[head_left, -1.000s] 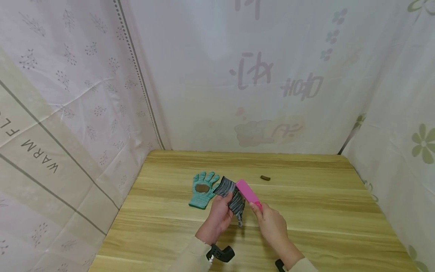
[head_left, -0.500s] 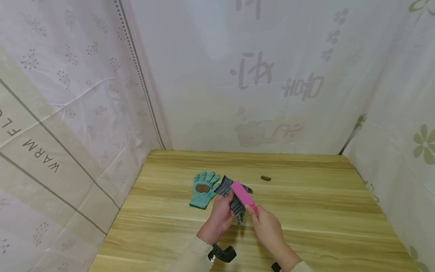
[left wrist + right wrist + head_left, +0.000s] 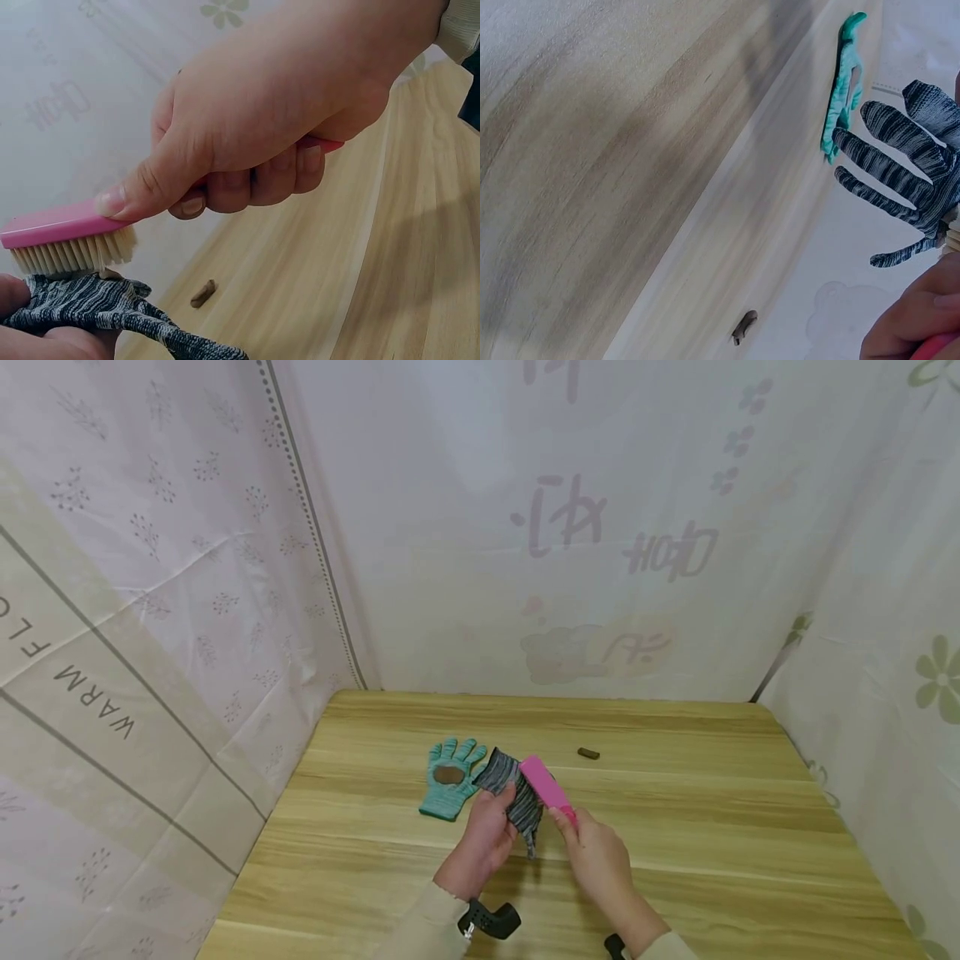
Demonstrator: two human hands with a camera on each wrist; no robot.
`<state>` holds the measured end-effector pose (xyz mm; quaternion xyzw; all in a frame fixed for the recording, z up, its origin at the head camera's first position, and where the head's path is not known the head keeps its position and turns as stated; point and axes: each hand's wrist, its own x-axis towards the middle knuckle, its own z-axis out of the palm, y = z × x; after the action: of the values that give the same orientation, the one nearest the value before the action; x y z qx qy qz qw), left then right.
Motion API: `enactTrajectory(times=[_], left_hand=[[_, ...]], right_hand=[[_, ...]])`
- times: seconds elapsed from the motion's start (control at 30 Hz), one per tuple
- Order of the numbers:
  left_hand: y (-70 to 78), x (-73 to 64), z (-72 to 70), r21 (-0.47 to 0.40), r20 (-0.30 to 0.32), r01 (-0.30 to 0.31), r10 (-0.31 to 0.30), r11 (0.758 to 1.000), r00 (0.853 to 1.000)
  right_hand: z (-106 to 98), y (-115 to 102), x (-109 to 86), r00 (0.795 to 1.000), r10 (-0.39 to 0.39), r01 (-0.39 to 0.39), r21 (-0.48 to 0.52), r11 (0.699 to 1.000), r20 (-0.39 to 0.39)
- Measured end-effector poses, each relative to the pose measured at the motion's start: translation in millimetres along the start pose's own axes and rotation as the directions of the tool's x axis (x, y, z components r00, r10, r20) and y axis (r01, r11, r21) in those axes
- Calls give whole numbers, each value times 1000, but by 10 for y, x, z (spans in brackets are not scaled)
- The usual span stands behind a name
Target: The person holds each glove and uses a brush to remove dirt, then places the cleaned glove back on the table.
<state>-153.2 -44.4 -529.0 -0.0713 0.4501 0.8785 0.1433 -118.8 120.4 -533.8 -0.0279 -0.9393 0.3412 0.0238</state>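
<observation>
My left hand (image 3: 487, 833) holds a black-and-white knit glove (image 3: 499, 770) off the table, thumb on top and fingers beneath. The glove's fingers spread and droop in the right wrist view. My right hand (image 3: 602, 862) grips a pink scrubbing brush (image 3: 545, 782) by its handle, thumb pressed along the back. In the left wrist view, the pale bristles (image 3: 71, 253) face down against the knit glove (image 3: 90, 301). A teal knit glove (image 3: 441, 802) with a brown oval patch (image 3: 449, 774) lies flat beyond my left hand, its fingers pointing away.
A small dark brown piece (image 3: 588, 753) lies on the wood-grain table (image 3: 712, 827), right of the brush. Printed curtains (image 3: 450, 568) hang behind the table and at both sides.
The brush moves down and left across the knit glove by the middle frame, then back up and right to the glove's far edge. My left hand stays nearly still.
</observation>
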Motion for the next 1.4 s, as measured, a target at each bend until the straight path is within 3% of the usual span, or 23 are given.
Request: enactTrajectory(times=[1.4], left_hand=[[15, 0, -8, 16, -9, 5, -5, 1000, 1000]], right_hand=[[-39, 103, 56, 998, 48, -48, -16, 999, 41]])
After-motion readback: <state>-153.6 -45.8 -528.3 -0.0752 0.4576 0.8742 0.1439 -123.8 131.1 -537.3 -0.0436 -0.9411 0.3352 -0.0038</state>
